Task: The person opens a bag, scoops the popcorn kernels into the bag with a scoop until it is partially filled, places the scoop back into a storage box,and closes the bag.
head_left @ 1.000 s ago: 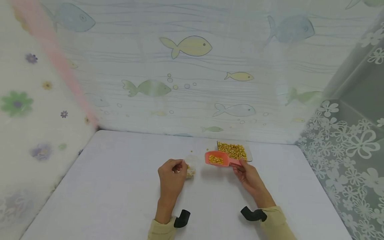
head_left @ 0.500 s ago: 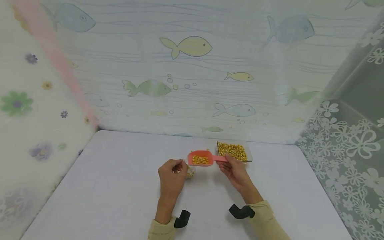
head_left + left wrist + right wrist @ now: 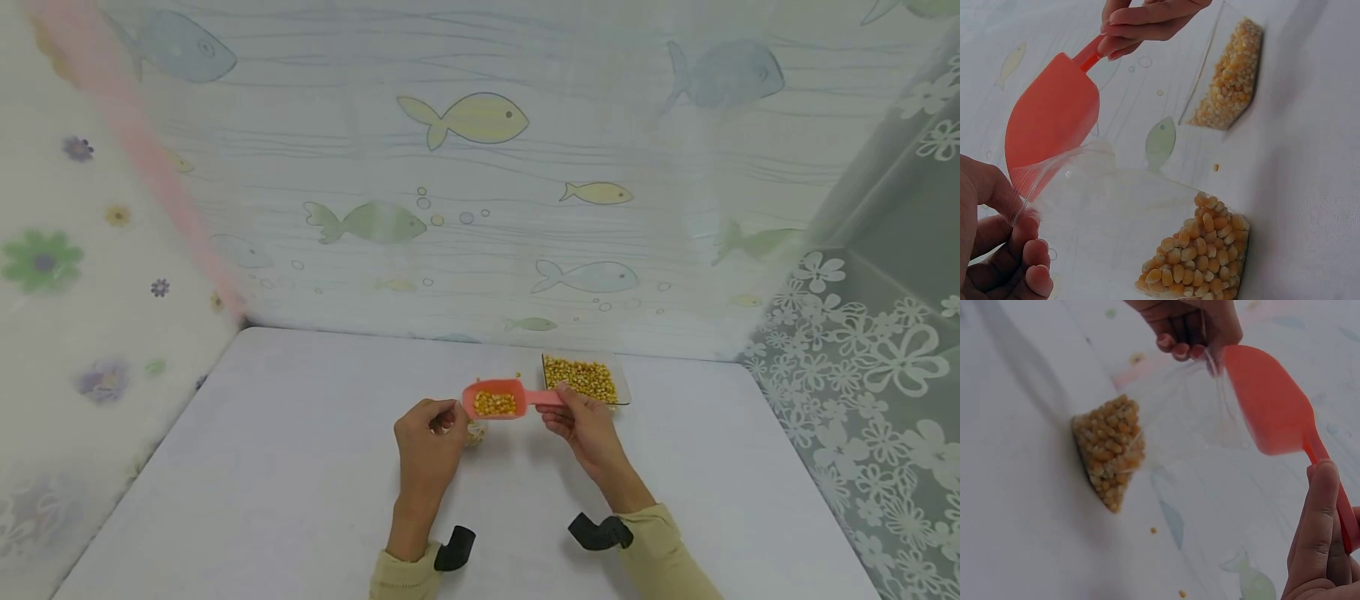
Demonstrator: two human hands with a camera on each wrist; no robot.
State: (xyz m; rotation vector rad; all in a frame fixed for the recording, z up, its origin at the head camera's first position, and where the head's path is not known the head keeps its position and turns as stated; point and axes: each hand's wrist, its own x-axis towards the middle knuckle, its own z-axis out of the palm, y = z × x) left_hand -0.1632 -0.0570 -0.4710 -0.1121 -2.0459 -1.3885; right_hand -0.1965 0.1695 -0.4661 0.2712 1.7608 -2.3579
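Note:
My left hand pinches the top edge of a clear plastic bag between thumb and fingers. Corn kernels fill the bottom of this bag, which stands on the table. In my right hand is the handle of a red-orange scoop, gripped by thumb and fingers. The scoop carries a small heap of kernels and is level in the head view. Its front lip is right at the bag's mouth, beside the left fingertips. From the head, the left hand and scoop hide most of the bag.
A clear square dish of corn kernels stands at the back of the white table, behind my right hand. A few loose kernels lie on the tabletop. Printed curtains hang behind and at both sides.
My right hand has carried the loaded scoop leftward from in front of the dish to the bag's mouth. The left hand has kept its pinch on the bag in the same place.

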